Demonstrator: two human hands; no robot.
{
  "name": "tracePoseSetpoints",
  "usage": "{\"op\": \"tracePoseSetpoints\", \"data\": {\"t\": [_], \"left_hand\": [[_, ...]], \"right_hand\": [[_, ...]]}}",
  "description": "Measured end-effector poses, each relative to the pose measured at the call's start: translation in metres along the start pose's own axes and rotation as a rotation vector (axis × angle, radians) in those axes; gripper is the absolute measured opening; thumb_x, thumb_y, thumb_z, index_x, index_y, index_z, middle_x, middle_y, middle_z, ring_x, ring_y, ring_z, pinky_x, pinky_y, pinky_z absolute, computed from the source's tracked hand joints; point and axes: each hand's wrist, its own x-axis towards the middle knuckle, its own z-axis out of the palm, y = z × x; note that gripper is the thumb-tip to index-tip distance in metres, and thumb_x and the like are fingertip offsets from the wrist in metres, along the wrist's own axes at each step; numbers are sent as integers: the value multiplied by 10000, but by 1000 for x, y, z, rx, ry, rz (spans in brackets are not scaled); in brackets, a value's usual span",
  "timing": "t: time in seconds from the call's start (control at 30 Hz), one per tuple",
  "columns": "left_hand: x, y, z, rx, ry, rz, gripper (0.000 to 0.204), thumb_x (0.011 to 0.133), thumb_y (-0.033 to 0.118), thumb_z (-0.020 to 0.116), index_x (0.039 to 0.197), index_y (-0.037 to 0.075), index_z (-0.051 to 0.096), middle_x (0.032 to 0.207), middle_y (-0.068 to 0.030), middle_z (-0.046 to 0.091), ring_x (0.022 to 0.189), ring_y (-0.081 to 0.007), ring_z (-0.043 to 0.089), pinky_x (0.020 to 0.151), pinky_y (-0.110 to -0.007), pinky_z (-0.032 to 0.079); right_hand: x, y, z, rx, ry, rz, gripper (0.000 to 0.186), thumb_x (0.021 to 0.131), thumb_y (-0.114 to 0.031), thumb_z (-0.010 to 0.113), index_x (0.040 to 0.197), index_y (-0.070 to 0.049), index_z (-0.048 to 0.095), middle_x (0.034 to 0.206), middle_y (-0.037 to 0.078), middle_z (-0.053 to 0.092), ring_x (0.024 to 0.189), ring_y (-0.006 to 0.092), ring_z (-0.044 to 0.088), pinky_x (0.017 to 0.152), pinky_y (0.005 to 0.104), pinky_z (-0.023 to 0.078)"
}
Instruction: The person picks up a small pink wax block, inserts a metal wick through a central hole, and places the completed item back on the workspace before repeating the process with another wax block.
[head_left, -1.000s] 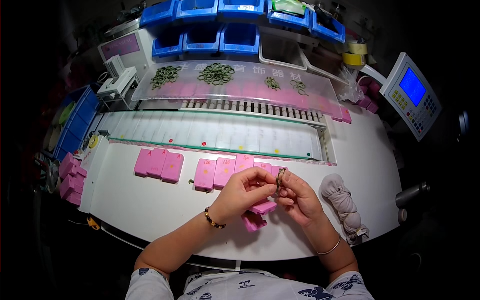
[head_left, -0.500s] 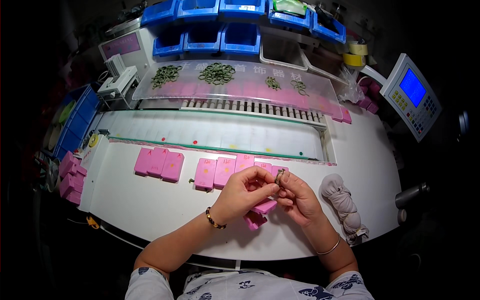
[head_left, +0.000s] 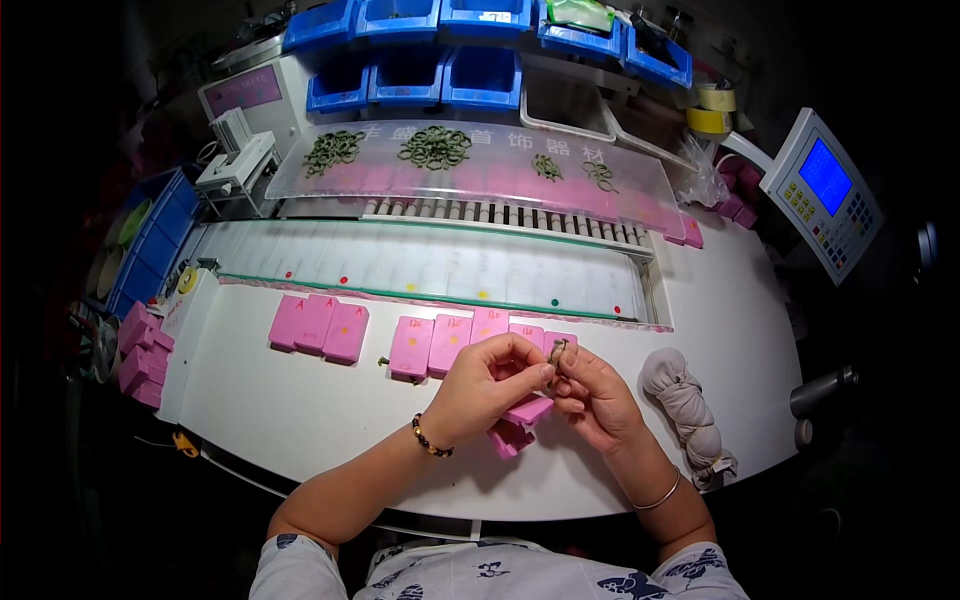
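My left hand and my right hand meet at the middle of the white worktop, both pinching a small olive-green, ring-like piece; its exact shape is partly hidden by my fingers. Just below my fingers lie pink rubber blocks, one tilted on another. Behind my hands stands a row of pink blocks with markings and dots, and three more sit to the left. A grey cloth bundle lies beside my right forearm.
A moving belt spans the back of the worktop, below a translucent shelf with piles of green rings. Blue bins are above. A keypad panel stands right, a dark cylinder below it. Pink blocks are stacked left.
The coloured dots on the belt have shifted along it. My fingers and the small piece between them have moved only slightly; my arms stay in place.
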Motion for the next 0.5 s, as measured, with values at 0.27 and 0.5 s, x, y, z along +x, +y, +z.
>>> {"op": "tracePoseSetpoints", "data": {"t": [0.27,0.5], "left_hand": [[2,0,-4,21,16,-31,120,897,106,637,955,4,612,884,-24,632,784,-65,586,712,-214,482],[2,-3,-9,-75,-4,-153,179,900,171,638,972,6,626,864,-10,623,783,-53,565,712,-205,469]], "right_hand": [[-1,0,0,-12,-2,-14,101,949,-155,569,982,-60,563,815,13,574,665,40,486,500,159,363],[-1,1,-2,-25,-61,-24,102,928,-147,605,983,-68,570,796,2,576,606,27,454,502,156,360]]}}
